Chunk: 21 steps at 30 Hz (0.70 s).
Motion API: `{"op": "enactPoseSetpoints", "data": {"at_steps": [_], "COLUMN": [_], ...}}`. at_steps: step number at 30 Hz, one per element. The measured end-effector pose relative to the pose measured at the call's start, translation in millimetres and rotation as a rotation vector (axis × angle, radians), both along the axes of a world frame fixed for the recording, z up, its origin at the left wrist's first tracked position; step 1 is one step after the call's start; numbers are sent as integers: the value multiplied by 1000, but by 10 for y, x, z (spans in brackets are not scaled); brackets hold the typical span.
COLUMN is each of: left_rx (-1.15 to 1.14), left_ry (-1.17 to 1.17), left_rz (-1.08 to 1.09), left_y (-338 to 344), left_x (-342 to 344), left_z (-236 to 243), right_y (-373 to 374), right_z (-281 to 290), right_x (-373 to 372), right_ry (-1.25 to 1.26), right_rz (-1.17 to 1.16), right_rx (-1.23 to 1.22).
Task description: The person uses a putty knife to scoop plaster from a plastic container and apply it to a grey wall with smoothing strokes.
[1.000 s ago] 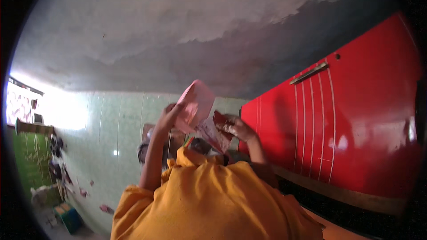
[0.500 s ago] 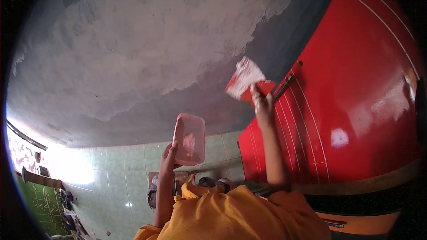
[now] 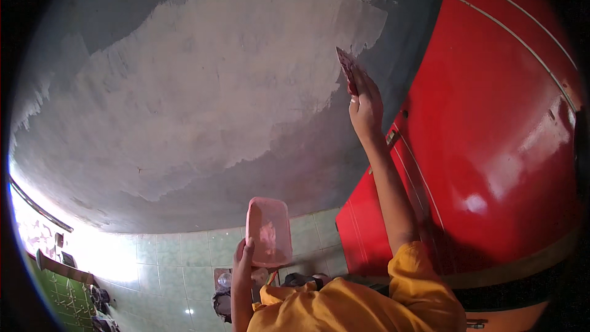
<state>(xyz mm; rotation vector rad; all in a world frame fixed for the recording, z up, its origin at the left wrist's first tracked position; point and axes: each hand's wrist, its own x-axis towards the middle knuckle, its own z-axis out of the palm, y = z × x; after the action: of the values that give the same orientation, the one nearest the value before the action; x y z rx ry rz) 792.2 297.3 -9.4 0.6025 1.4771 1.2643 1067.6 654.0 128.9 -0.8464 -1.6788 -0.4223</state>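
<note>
My right hand (image 3: 365, 106) is closed on a thin red scraper (image 3: 345, 71) with pale paste on it, held edge-on at the grey wall (image 3: 405, 18) beside the ragged border of a pale, patchy coating (image 3: 246, 74); whether it touches, I cannot tell. Below, my left hand (image 3: 244, 252) grips a pink translucent plastic container (image 3: 275, 230), which has some pinkish-white stuff inside.
A glossy red cabinet or panel (image 3: 504, 117) with pale stripes and a metal handle (image 3: 391, 138) stands at right. Pale green tiles (image 3: 160, 251) run along the bottom. A bright window is at far left, above darker green tiles (image 3: 61, 292); assorted items lie behind my left hand.
My right hand with the scraper has left the container and moved up to the wall, the blade turning edge-on. The container in my left hand has dropped lower in view as the view shifted.
</note>
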Motion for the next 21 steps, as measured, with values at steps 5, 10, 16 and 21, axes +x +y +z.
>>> {"op": "enactPoseSetpoints", "data": {"at_steps": [5,10,16,21], "left_rx": [16,45,16,-3], "left_ry": [-4,-14,-92,-55], "left_rz": [12,-21,-12,-48], "left_y": [-15,12,13,48], "left_x": [23,14,-17,-75], "left_z": [56,-2,-12,-7], "right_y": [129,322,80,213], "right_z": [246,-400,-846,485], "right_x": [-135,-256,-159,-352], "right_ry": [-118,-193,-136,-106], "right_rz": [-89,-141,0,-64], "right_rx": [118,21,-181,86]}}
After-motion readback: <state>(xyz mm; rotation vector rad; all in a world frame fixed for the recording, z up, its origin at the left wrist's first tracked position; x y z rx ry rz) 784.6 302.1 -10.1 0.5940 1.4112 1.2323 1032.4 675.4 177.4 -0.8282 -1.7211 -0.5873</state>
